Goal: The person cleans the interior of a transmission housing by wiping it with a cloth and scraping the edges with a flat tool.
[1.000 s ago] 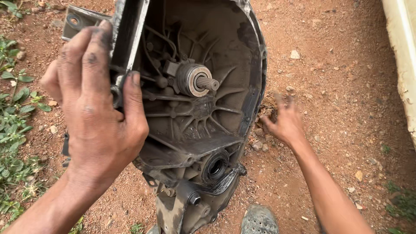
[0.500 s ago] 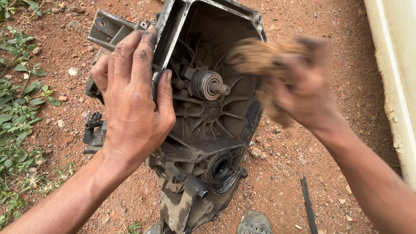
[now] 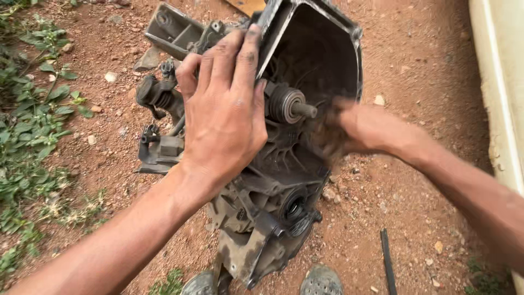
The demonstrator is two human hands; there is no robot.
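A dirty grey gearbox housing point(image 3: 319, 60) stands on red earth, its open bell end facing me, with a ribbed round bearing and short shaft point(image 3: 289, 104) in the middle. My left hand point(image 3: 226, 117) grips the housing's left rim, fingers over the edge. My right hand point(image 3: 349, 131) is blurred inside the bell, just right of the shaft, closed on a brownish wad point(image 3: 327, 139) that looks like a rag.
Green weeds point(image 3: 33, 120) grow along the left. A pale wall or panel point(image 3: 502, 82) runs down the right edge. A thin dark rod point(image 3: 386, 262) lies on the dirt at lower right. Two sandal toes point(image 3: 322, 281) show at the bottom.
My right hand rose from the dirt with a brownish wad and has moved down into the bell beside the shaft. My left hand stays on the rim.
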